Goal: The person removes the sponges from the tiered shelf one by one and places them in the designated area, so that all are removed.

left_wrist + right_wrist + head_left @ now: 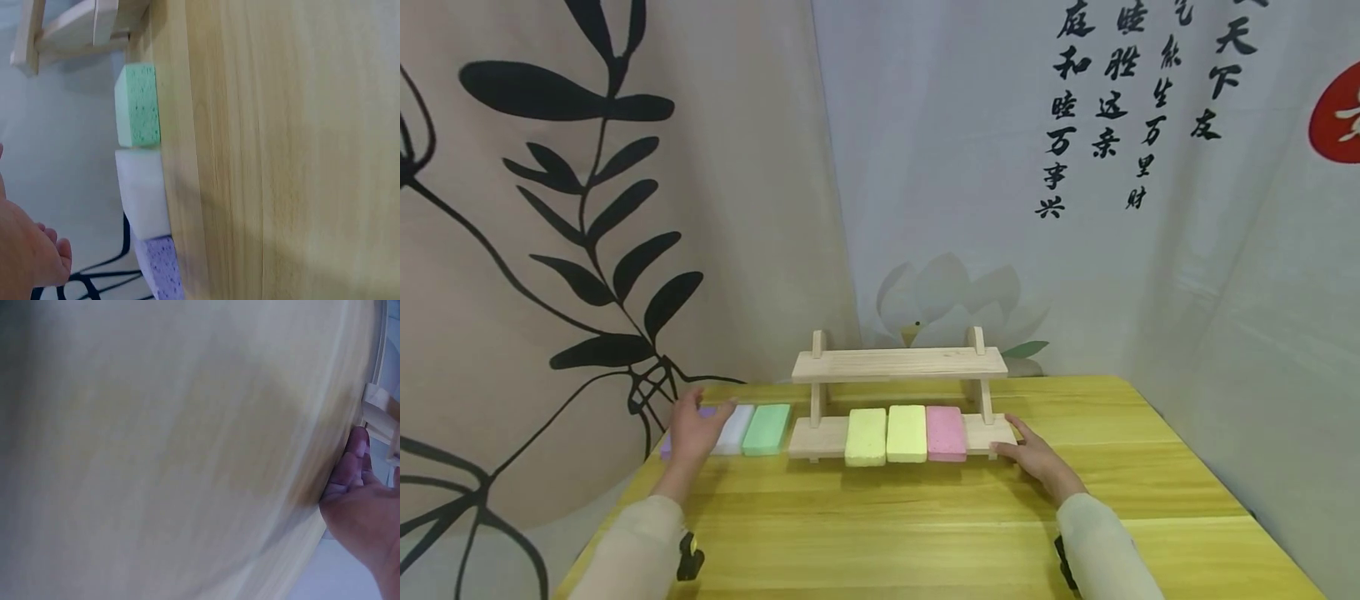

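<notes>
In the head view, my left hand (695, 429) hovers over a purple sponge (666, 445) at the left, thumb and fingers apart. The left wrist view shows the purple sponge's speckled side, with the hand off to one side of it. Beside it lie a white sponge (734, 430) and a green sponge (767, 429). A two-tier wooden rack (898, 365) stands to their right. On its lower board rest two yellow sponges (907, 434) and a pink sponge (946, 433). My right hand (1041, 458) holds the lower board's right end between thumb and fingers.
The wooden table (880, 533) has its left edge close to the purple sponge. Behind it hangs a printed curtain (760, 208) with dark leaves and writing. Two uprights (983, 400) join the rack's boards.
</notes>
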Tool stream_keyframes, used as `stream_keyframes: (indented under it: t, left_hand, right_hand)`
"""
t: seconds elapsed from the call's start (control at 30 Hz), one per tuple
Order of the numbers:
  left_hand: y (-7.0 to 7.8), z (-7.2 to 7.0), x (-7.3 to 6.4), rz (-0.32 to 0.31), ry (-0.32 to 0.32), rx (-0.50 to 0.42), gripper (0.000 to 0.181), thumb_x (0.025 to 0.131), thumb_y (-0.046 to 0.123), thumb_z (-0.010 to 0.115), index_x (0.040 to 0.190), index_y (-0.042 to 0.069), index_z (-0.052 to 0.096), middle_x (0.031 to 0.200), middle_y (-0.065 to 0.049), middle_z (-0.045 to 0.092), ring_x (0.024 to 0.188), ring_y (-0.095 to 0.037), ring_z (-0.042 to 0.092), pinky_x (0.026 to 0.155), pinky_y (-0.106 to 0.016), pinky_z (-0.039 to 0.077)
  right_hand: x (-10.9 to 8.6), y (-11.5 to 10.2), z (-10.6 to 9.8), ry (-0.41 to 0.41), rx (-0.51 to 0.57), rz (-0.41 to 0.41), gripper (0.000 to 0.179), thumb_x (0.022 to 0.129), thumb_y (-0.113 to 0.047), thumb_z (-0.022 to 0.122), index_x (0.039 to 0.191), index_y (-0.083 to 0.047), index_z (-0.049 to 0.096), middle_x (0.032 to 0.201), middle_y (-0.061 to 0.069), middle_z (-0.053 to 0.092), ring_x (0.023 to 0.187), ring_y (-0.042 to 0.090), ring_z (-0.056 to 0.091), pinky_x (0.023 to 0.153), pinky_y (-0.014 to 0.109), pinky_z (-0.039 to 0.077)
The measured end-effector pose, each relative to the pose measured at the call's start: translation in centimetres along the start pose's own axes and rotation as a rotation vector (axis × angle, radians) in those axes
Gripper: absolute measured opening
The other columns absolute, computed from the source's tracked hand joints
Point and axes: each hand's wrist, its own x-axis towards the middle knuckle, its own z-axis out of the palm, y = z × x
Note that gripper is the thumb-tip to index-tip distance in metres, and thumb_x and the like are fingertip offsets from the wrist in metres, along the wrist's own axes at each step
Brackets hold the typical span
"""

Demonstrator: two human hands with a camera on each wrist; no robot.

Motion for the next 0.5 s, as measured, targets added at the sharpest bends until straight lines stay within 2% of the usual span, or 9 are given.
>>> stream_keyframes:
  t: [0.17, 0.3, 0.37, 0.5]
  left_hand:
    - [0.6, 0.5, -0.7, 0.013, 0.014, -0.041, 0.083, 0.094, 0.042, 0.066, 0.151, -0.004, 0.028, 0.146, -0.031, 0.033, 0.133, -0.046, 0.033, 0.108, -0.060, 0.030]
    - [1.4, 1.0, -1.4, 0.013, 0.008, -0.063, 0.083, 0.094, 0.041, 0.067, 0.150, -0.006, 0.028, 0.146, -0.031, 0.033, 0.134, -0.046, 0.033, 0.108, -0.058, 0.031]
    - [1.8, 1.4, -1.7, 0.013, 0.007, -0.061, 0.084, 0.094, 0.042, 0.067, 0.150, -0.007, 0.028, 0.146, -0.031, 0.033, 0.134, -0.045, 0.033, 0.109, -0.057, 0.031]
    - [2.7, 2.3, -2.2, 0.019, 0.008, -0.060, 0.083, 0.093, 0.044, 0.066, 0.148, -0.007, 0.030, 0.144, -0.029, 0.036, 0.133, -0.044, 0.034, 0.109, -0.056, 0.030]
  right_hand:
    - [0.2, 0.4, -0.2, -0.031, -0.021, -0.012, 0.092, 0.092, -0.046, 0.066, 0.160, -0.014, 0.012, 0.141, 0.033, 0.042, 0.118, 0.034, 0.052, 0.099, 0.055, 0.039]
    - [0.4, 0.9, -0.3, -0.038, -0.033, -0.030, 0.095, 0.090, -0.050, 0.067, 0.160, -0.014, 0.013, 0.143, 0.034, 0.039, 0.120, 0.038, 0.050, 0.100, 0.057, 0.037]
    - [0.5, 1.1, -0.3, -0.030, -0.044, -0.050, 0.096, 0.090, -0.050, 0.068, 0.159, -0.013, 0.014, 0.141, 0.038, 0.038, 0.122, 0.044, 0.048, 0.100, 0.063, 0.037]
    - [1.0, 1.3, -0.2, -0.012, -0.025, -0.032, 0.097, 0.087, -0.050, 0.071, 0.159, -0.015, 0.016, 0.141, 0.036, 0.040, 0.125, 0.045, 0.046, 0.103, 0.064, 0.034]
